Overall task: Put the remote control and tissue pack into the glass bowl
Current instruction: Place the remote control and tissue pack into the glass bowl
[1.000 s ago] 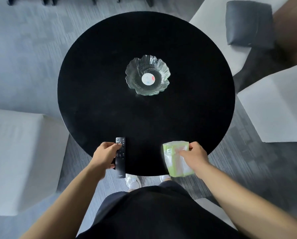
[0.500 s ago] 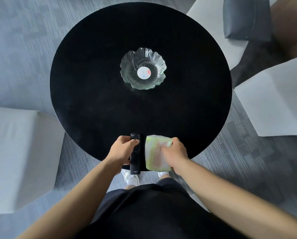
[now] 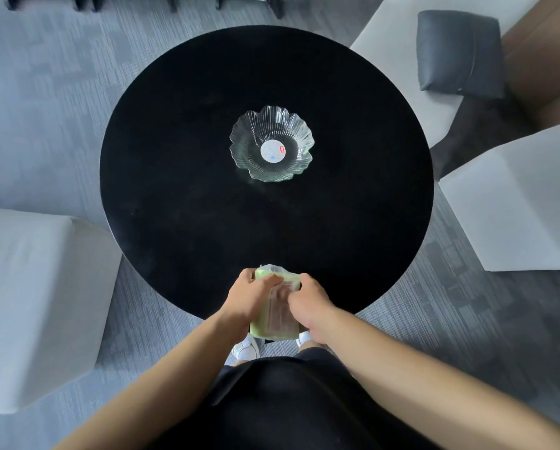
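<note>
Here both hands meet at the lower centre of the frame, at the near edge of the round black table: the left hand and the right hand are curled from either side around the soft pale-green plastic tissue pack, which hangs partly past the table's rim. The fluted clear glass bowl, with a round white sticker in its base, sits empty a little above the middle of the frame, well apart from the hands. So the step in hand looks like the gathering of the load before the carry; nothing is in the bowl yet. The slim black remote control is hard to find: only a small dark sliver shows under the pack's lower edge, and I cannot tell whether that is the remote or whether either hand grips it. The left fingers lie closed over the pack's top; the right hand's fingers are blurred and mostly tucked out of sight. The next move calls for a forward reach up the frame and a low, gentle release, since the pack is wide against that shallow scalloped rim. The pack's print is smeared.
</note>
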